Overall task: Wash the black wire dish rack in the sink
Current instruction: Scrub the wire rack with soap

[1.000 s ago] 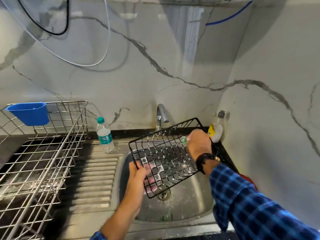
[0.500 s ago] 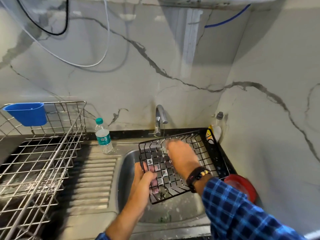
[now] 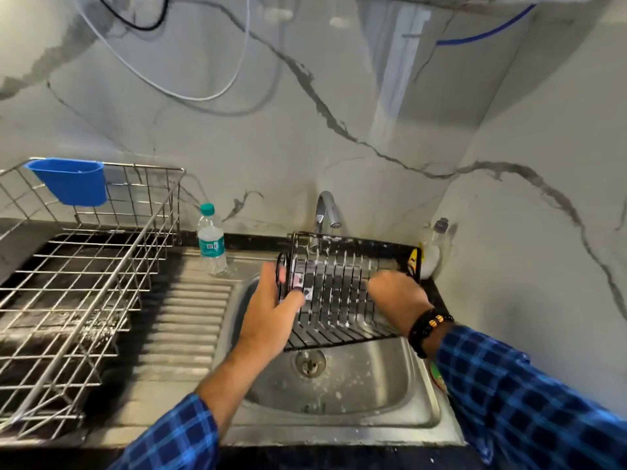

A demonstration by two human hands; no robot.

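Note:
The black wire dish rack [image 3: 339, 293] is held above the steel sink [image 3: 373, 391], under the tap [image 3: 325, 212], with soap suds on its wires. My left hand [image 3: 271, 320] grips the rack's left end. My right hand [image 3: 397, 296] rests inside the rack at its right side, fingers curled and blurred; whether it holds a scrubber is hidden. No water stream is visible from the tap.
A large steel wire rack [image 3: 78, 286] with a blue cup [image 3: 71, 181] stands on the left counter. A water bottle [image 3: 211, 240] stands by the ribbed drainboard [image 3: 183, 327]. A dish soap bottle [image 3: 431, 252] sits in the right corner. Something red [image 3: 437, 378] lies right of the sink.
The rack has turned from tilted to nearly level and shifted toward the tap. My right hand moved across the inside of the rack to its right side. My left hand re-gripped the left end.

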